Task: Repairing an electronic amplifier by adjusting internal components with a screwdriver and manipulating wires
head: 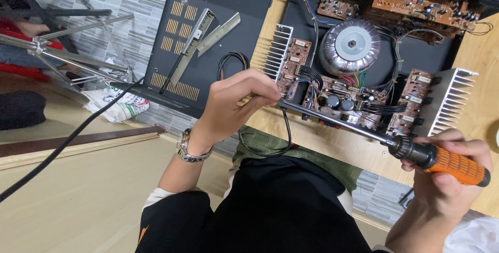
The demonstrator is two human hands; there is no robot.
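Note:
My right hand (449, 167) grips the orange handle of a long screwdriver (442, 160) at the lower right. Its metal shaft (332, 120) runs left across the near edge of an opened amplifier chassis (387, 63). My left hand (240, 101) pinches the shaft's tip end, close to a silver finned heatsink (275, 50) and a brown circuit board (295, 63). A watch (188, 149) sits on my left wrist. A black cable (285, 138) loops down under the left hand.
A large silver ring-shaped transformer (351, 46) sits mid-chassis; more boards and a second heatsink (451, 99) are at right. The removed black cover (208, 34) lies at left with two metal brackets (200, 37) on it. A metal stand (62, 50) and a thick black cable (62, 146) lie at left.

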